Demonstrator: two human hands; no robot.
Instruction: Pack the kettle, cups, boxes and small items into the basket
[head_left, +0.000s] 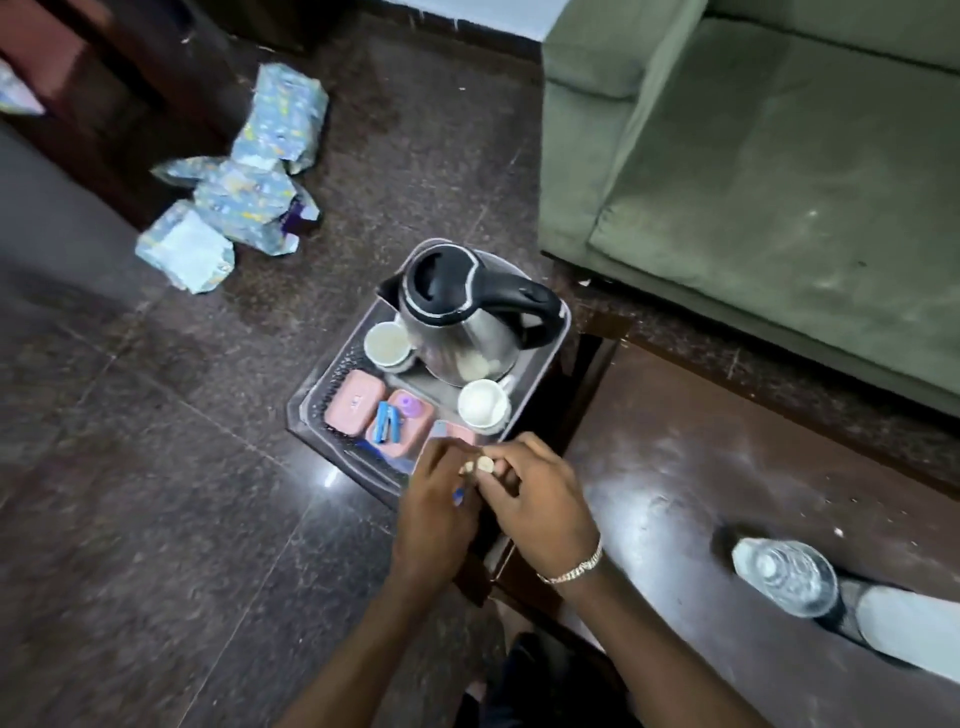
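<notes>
Basket (332, 384) already holds the kettle (457, 317); both hands (540, 499) pinch small coins (480, 464), next lowered just ahead.

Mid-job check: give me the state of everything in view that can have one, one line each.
kettle: upright in the basket, lid shut
basket: on the floor, partly filled
left cup: upright, in the basket
right cup: upright, in the basket
pink boxes: closed, lying flat in the basket
blue stapler: lying on a pink box
left hand: over the basket's near edge, pinching small items
right hand: pinching small pale items
water bottle: on the table, capped
</notes>
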